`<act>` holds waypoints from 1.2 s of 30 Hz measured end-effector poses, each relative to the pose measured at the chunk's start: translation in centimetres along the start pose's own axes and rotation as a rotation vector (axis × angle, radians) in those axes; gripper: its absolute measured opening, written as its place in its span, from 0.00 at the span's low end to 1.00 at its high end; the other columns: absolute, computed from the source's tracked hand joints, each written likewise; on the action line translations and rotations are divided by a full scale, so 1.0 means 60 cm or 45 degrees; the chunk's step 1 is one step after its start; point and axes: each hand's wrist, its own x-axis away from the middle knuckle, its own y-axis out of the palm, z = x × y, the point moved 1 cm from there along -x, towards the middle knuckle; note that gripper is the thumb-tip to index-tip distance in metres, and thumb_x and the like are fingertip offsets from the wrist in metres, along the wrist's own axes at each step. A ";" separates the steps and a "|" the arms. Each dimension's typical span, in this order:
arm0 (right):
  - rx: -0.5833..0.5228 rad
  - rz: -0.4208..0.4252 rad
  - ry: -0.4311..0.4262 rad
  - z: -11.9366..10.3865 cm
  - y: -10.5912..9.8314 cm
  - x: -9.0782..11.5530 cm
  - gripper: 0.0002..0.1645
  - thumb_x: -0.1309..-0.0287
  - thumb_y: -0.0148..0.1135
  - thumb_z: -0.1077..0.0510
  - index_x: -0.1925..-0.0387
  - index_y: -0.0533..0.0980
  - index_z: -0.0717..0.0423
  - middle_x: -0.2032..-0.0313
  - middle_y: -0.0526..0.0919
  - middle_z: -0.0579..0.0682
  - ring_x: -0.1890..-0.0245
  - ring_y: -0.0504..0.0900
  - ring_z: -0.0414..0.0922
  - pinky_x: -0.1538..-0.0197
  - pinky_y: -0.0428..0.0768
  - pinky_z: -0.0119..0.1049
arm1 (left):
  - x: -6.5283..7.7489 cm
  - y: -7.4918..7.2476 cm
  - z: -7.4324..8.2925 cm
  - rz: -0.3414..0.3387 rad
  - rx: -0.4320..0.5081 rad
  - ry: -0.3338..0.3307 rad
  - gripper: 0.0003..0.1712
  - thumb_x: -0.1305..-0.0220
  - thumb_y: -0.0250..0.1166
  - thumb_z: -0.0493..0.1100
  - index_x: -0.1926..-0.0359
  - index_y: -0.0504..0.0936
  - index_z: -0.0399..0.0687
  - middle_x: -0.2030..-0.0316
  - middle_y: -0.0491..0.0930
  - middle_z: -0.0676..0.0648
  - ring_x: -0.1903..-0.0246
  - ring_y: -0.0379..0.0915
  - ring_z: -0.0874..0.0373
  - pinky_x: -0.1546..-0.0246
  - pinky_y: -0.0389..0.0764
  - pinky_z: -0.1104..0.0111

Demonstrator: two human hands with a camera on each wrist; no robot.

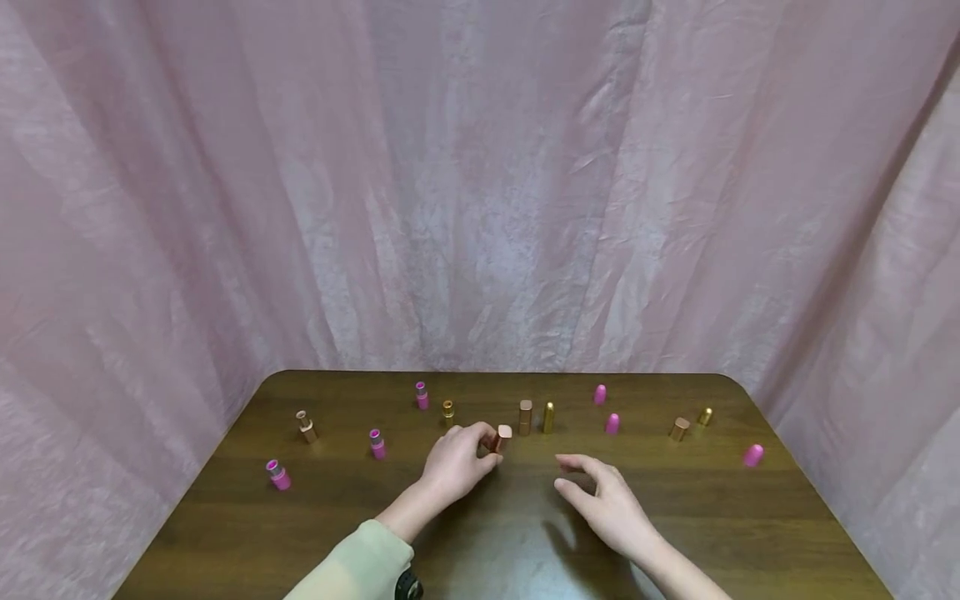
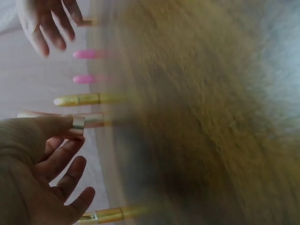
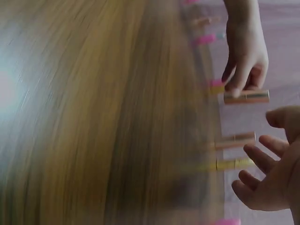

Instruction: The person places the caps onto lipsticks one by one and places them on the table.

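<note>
My left hand [image 1: 459,462] pinches a rose-gold lipstick tube [image 1: 504,437] between thumb and fingers, just above the middle of the table. In the right wrist view that held tube appears long, with a seam partway along it. My right hand [image 1: 606,502] hovers to the right with fingers loosely bent and apart, holding nothing. Just beyond the held tube stand another rose-gold lipstick tube [image 1: 526,418] and a gold lipstick tube [image 1: 549,418], both with caps on.
Left of the hands stand uncapped lipstick bases: pink [image 1: 377,445], gold [image 1: 448,413] and rose-gold [image 1: 307,427]. On the right are loose caps: pink [image 1: 612,424], rose-gold [image 1: 679,430] and gold [image 1: 706,417]. A pink curtain [image 1: 480,208] hangs behind the brown wooden table [image 1: 495,542].
</note>
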 end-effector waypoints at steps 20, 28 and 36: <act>0.717 0.070 -0.249 0.063 -0.076 0.035 0.31 0.40 0.73 0.49 0.37 0.78 0.51 0.43 0.82 0.46 0.35 0.72 0.61 0.40 0.70 0.66 | -0.067 0.053 -0.039 0.036 0.123 -0.139 0.09 0.39 0.75 0.43 0.58 0.85 0.49 0.63 0.86 0.52 0.60 0.81 0.54 0.57 0.80 0.57; 0.734 0.091 -0.271 0.068 -0.080 0.039 0.31 0.41 0.74 0.50 0.37 0.78 0.52 0.43 0.83 0.47 0.36 0.72 0.62 0.41 0.70 0.66 | -0.075 0.063 -0.045 0.041 0.154 -0.115 0.07 0.39 0.75 0.43 0.60 0.87 0.49 0.64 0.86 0.54 0.62 0.81 0.56 0.59 0.80 0.58; 0.731 0.096 -0.241 0.078 -0.090 0.044 0.31 0.41 0.74 0.50 0.37 0.78 0.52 0.42 0.82 0.49 0.36 0.72 0.63 0.41 0.70 0.67 | -0.075 0.066 -0.049 0.031 0.162 -0.142 0.12 0.38 0.75 0.45 0.55 0.86 0.49 0.59 0.86 0.52 0.56 0.80 0.51 0.52 0.78 0.55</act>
